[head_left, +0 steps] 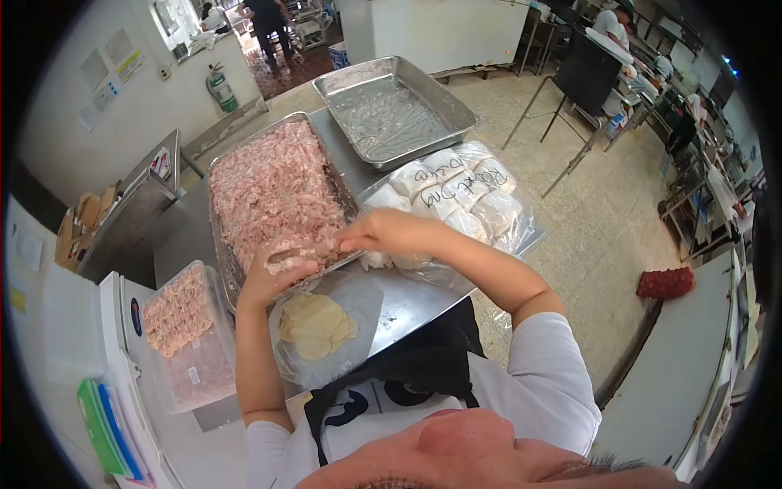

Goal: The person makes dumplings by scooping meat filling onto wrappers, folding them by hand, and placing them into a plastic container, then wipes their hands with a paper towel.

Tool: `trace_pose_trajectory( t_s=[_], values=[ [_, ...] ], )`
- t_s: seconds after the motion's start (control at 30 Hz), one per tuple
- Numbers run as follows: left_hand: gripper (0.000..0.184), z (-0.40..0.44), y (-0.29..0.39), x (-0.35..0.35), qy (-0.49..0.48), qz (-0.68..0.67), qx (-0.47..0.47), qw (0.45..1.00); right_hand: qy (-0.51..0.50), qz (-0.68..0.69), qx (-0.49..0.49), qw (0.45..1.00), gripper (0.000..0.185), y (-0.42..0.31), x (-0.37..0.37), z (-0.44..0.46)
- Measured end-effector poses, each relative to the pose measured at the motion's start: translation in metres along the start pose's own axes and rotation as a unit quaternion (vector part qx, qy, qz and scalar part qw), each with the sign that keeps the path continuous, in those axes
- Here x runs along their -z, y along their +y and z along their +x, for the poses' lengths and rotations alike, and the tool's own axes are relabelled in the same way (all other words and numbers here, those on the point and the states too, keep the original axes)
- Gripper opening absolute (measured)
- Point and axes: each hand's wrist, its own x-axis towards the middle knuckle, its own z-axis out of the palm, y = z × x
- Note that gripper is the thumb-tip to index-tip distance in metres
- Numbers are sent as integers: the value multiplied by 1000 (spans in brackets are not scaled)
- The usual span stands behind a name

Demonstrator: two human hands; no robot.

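Note:
A metal tray (218,259) holds a large heap of pink ground meat (273,179). At the tray's near edge my left hand (281,273) is curled around a small portion of the meat. My right hand (379,231) is at the near right corner of the tray, its fingers pinched together by the meat; what lies between them is too small to make out. Just below the tray, thin round pale wrappers (316,324) rest on a plastic sheet. Right of my right hand are plastic bags of white wrapped packs (456,186) with black handwriting.
An empty-looking metal tray (395,110) sits at the table's far side. A plastic container (186,334) with formed meat pieces is at the left. A chair (578,73), a red sack (665,284) and several people are farther off.

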Motion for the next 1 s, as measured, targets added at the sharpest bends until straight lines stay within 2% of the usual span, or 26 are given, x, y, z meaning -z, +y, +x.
trace_pose_trajectory(
  t_s=[0.03, 0.07, 0.1, 0.13, 0.17, 0.2, 0.27, 0.3, 0.37, 0.4, 0.47, 0.53, 0.6, 0.63, 0.67, 0.7, 0.73, 0.77, 0.8, 0.87, 0.9, 0.97, 1.0],
  values=[
    [42, 2, -16, -1, 45, -78, 73, 993, 0, -80, 17, 997, 30, 2, 10, 4],
    [40, 3, -34, -2, 90, -154, 146, 973, 3, -81, 16, 997, 30, -3, 9, 0],
    [40, 5, -56, -4, 89, -151, 143, 974, 70, -156, 7, 985, 28, -23, 9, -2],
    [43, 5, -79, -9, 173, -202, 122, 956, 135, -228, -2, 964, 27, -37, 5, -3],
    [46, 5, -91, -10, 253, -251, 101, 929, 186, -226, 51, 955, 24, -29, -16, 1],
    [46, 2, -86, -6, 251, -249, 103, 930, 187, -225, 49, 955, 24, -8, -29, 4],
    [44, -6, -63, 5, 118, -121, 162, 972, 150, -228, 38, 961, 22, 29, -44, 9],
    [44, -11, -54, 6, 118, -119, 158, 973, 63, -354, -115, 926, 22, 30, -31, 6],
    [45, -25, -36, 3, 112, -236, 105, 960, 58, -326, -129, 935, 22, 23, -13, -1],
    [45, -28, -21, 4, 110, -235, 104, 960, 45, -298, -141, 943, 22, 17, -5, -5],
    [43, -35, 6, 4, 105, -127, 24, 986, 80, -266, -136, 951, 24, -7, 9, -12],
    [41, -33, 11, 7, 118, -84, 10, 989, 98, -18, -70, 993, 27, -30, 14, -14],
    [40, -25, 8, 11, 127, -39, -2, 991, 72, -1, -43, 997, 28, -37, -14, -11],
    [36, -18, 0, 16, 84, 60, -118, 988, 47, 17, -16, 999, 30, -36, -25, -9],
    [31, -15, -6, 18, 37, 157, -231, 959, 48, 18, -19, 998, 30, -30, -29, -9],
    [31, -16, -6, 16, 36, 156, -233, 959, 35, 23, -15, 999, 30, -22, -31, -8],
    [28, -17, -5, 13, 30, 142, -139, 980, 20, 28, -10, 999, 31, -12, -30, -7],
    [25, -19, -5, 11, 24, 127, -43, 991, 58, -25, 37, 997, 28, 2, -28, -5],
    [25, -20, -8, 9, 25, 128, -43, 991, 58, -25, 37, 997, 28, -8, -25, -5],
    [23, -18, -23, 2, 107, -59, 72, 990, 124, -234, -19, 964, 23, -40, -15, -6],
    [23, -17, -38, 2, 108, -59, 71, 990, 209, -230, 63, 948, 19, -44, -29, -4],
    [24, -18, -66, 3, 131, -73, 55, 987, 190, -235, 47, 952, 19, -38, -48, 5],
    [24, -17, -55, 2, 131, -74, 57, 987, 171, -239, 30, 955, 19, -30, -56, 5]
  ],
)
